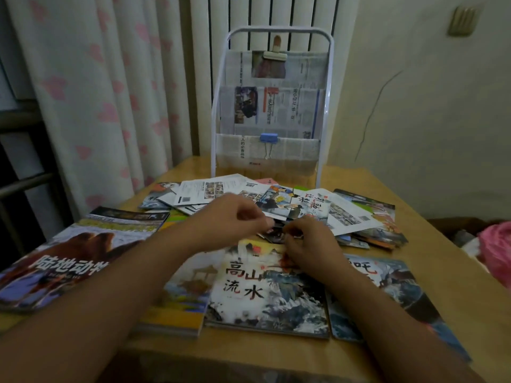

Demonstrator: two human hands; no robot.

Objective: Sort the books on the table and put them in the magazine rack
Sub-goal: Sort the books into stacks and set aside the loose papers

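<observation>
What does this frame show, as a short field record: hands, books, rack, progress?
left hand: fingers curled over the book pile, grip unclear
right hand: fingers curled at the pile's near edge, grip unclear
books: scattered heap mid-table; larger ones lie nearer
magazine rack: upright at the table's far edge, newspaper-lined
progress: no books visibly racked

Heart-print curtain (110, 92), white radiator (265, 15), cracked wall (414, 106), pink bag (497, 250)

Both hands (229, 219) (309, 244) pinch a small book (272, 233) above scattered books (276, 288).
</observation>
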